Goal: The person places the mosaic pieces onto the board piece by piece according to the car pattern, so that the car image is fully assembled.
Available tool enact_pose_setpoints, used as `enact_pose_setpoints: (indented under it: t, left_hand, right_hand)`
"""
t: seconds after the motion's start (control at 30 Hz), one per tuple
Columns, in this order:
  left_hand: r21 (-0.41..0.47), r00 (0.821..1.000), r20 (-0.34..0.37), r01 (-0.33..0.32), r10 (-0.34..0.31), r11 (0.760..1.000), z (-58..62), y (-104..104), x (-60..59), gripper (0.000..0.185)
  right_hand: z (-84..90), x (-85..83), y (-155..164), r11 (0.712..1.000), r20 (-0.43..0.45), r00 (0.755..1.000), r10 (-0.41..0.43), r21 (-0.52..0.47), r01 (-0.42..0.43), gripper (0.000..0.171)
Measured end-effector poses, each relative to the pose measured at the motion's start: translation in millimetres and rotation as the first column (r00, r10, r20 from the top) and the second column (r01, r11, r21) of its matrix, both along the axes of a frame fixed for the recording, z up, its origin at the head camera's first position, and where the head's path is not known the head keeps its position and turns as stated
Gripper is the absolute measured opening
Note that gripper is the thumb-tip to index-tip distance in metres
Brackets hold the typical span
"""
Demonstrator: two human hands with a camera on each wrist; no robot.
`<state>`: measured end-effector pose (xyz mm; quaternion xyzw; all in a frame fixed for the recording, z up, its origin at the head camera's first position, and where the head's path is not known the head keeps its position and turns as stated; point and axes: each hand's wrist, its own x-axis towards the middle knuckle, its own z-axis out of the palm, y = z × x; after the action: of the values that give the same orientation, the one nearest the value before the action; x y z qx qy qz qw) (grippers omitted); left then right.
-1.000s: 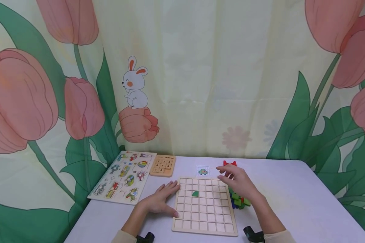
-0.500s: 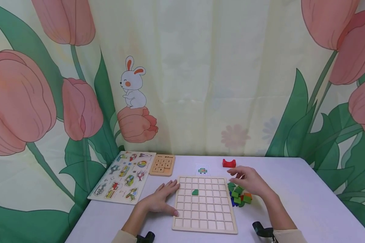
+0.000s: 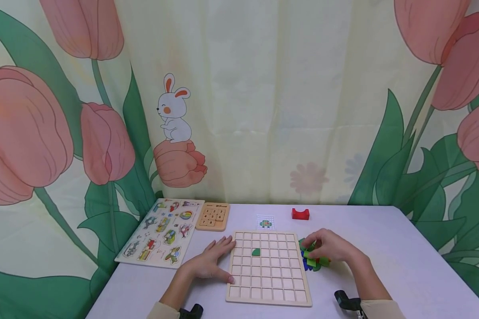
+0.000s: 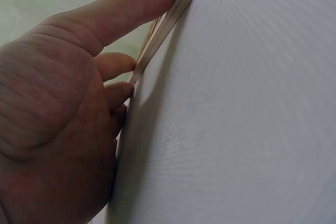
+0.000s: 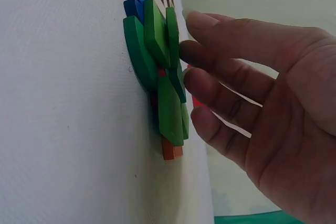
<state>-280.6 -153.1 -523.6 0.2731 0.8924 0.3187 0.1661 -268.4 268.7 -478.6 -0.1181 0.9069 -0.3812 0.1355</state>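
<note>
Blocks in green and blue, with a bit of orange, lie heaped on the white table just beside the right edge of a wooden grid board, under the right hand. That hand's thumb and fingers are loosely bent and parted; in the right wrist view its fingertips come right up to the uppermost green pieces, gripping none, though whether one touches cannot be told. The left hand lies across the board from the heap, fingers spread and extended, with its thumb and fingertips against the board's left edge, so the grid sits between both hands. One green quarter-round piece is in a cell in the grid's upper left part, apart from the heap and nearer the left hand. Just beyond the board lies a small pattern card, with a red block to its right. A number board and a picture board lie farther back, beyond the left hand.
</note>
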Motion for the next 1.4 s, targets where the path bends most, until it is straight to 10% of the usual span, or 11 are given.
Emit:
enact_pose_setpoints:
  t: [0.9,1.4]
  left_hand:
    - [-0.025,1.0,-0.007,-0.004,0.004,1.0,-3.0,0,-2.9,0.114]
    - [-0.031,1.0,-0.009,0.0,0.0,1.0,-4.6,0,-3.9,0.114]
  right_hand:
    - [-5.3,-0.8,-14,0.994,-0.009,0.996,-0.091,0.063,0.091,0.018]
    - [4.8,1.1,-14,0.999,-0.083,0.996,0.023,-0.03,-0.025,0.014]
